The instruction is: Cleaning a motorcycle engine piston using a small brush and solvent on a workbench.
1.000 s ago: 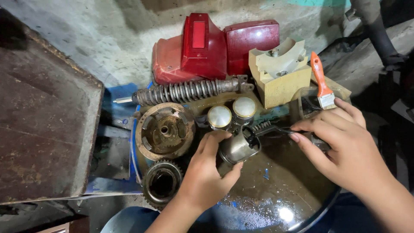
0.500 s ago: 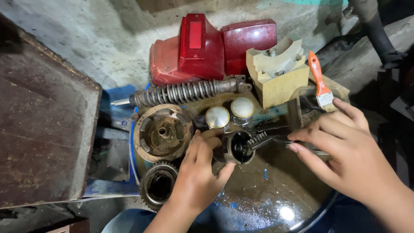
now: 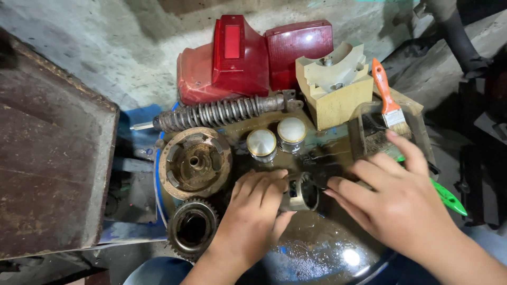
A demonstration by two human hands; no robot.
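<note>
At centre of the oily drum top (image 3: pixel 327 253), a short metal cylinder (image 3: pixel 302 192) lies on its side with its open bore facing the camera. The left hand (image 3: pixel 253 221) comes up from six o'clock and curls its fingers (image 3: pixel 266 184) over the cylinder's left rim, gripping it. The right hand (image 3: pixel 396 206) enters from four o'clock, fingers spread and only slightly bent, its index fingertip touching the cylinder's right edge; it grips nothing that can be seen.

Just above the cylinder, at twelve o'clock, stand two round-topped pistons (image 3: pixel 275 138) side by side. At ten o'clock sits a rusty hub (image 3: pixel 194 162), and at eight o'clock, below it, a toothed gear (image 3: pixel 192 228). Beyond the pistons a coil spring shock (image 3: pixel 222 113) lies crosswise, and behind it at twelve o'clock are red covers (image 3: pixel 248 55). At one o'clock is a cream block (image 3: pixel 334 84); at two o'clock a brush (image 3: pixel 390 100) with an orange handle rests in a clear tray (image 3: pixel 369 134). A green tool (image 3: pixel 449 196) pokes out under the right hand at three o'clock. A rusty box (image 3: pixel 50 158) stands well apart at nine o'clock.
</note>
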